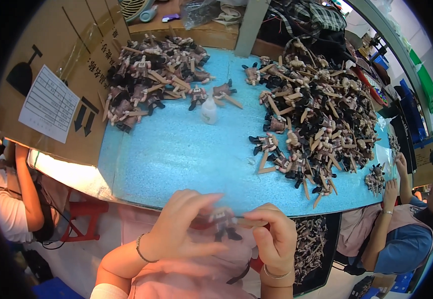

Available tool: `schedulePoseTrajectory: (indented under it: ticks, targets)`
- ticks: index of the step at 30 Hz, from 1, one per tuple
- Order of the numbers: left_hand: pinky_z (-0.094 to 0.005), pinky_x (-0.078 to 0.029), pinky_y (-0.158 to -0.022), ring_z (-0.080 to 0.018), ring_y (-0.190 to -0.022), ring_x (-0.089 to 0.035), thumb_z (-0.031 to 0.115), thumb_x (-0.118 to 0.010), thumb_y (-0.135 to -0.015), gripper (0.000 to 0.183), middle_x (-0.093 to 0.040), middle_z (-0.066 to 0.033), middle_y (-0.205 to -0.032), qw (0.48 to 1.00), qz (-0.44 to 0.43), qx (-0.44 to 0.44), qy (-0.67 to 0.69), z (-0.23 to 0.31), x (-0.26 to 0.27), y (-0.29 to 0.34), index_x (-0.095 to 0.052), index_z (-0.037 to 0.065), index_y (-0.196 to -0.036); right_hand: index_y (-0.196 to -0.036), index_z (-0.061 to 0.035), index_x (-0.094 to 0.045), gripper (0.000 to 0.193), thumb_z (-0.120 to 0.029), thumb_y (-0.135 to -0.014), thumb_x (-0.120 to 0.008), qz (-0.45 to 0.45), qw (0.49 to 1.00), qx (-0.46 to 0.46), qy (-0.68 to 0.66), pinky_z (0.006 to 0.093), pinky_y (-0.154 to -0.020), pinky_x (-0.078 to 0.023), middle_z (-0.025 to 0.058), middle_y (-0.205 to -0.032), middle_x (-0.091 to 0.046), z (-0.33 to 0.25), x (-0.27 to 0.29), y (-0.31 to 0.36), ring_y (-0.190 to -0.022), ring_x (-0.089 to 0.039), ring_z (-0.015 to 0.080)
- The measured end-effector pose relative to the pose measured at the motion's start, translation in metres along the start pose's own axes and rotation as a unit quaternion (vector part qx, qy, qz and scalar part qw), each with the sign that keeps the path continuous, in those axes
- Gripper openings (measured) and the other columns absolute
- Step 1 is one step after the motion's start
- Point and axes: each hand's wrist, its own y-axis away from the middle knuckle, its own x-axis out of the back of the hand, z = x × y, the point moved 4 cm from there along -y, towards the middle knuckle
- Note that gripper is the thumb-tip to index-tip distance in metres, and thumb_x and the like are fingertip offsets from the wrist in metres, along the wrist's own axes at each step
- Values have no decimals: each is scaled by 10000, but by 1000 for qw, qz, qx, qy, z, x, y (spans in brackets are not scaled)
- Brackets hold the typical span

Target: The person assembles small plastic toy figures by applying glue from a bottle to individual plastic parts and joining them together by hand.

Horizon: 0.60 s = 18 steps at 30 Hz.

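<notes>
While the left hand [179, 226] gapes wide beside the blurred figure [221, 219], the right hand [276, 236] curls finger and thumb close, its hold unclear; just off the table [161, 154], a loose pinch could drop the figure.

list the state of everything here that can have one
left hand: fingers spread, blurred
right hand: fingers curled, grip unclear
figurine: between the hands, blurred
white bottle: upright
left figurine pile: heaped
right figurine pile: heaped, larger
black tray: holding figurines
</notes>
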Motion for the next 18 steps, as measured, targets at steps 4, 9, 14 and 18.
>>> schedulePoseTrajectory:
  ticks: [4,9,14,18]
  targets:
    - [-326,-374,-722,-225,-770,-512,353,-780,-625,700,-543,-67,-855,999,-17,29,21,-1,5,4,-498,41,-1184,-986,2,-584,196,-55,-798,-594,10,1000,8,24,306,-682,-452,105,-820,-629,-3,-7,-2,-748,-591,225]
    - [-328,-385,-778,-244,-862,-531,314,-777,-635,648,-567,-102,-956,1000,-6,-1,10,-8,7,8,-518,39,-1162,-957,-5,-602,199,-51,-764,-617,15,993,57,101,316,-678,-443,99,-835,-633,-17,-16,-7,-747,-594,235]
    - [-344,-411,-851,-237,-1054,-533,287,-807,-648,679,-555,-130,-1105,963,94,36,251,-37,10,30,-433,56,-1166,-946,-29,-616,225,-78,-728,-639,29,974,179,136,320,-677,-422,89,-875,-637,-42,-25,-1,-737,-589,221]
    - [-422,-302,-1010,-264,-1182,-434,366,-797,-645,818,-480,-205,-1234,876,82,-16,475,-39,10,32,-299,64,-1219,-933,-27,-617,223,-58,-714,-647,84,982,135,105,308,-644,-431,81,-855,-618,-31,-23,1,-712,-573,213]
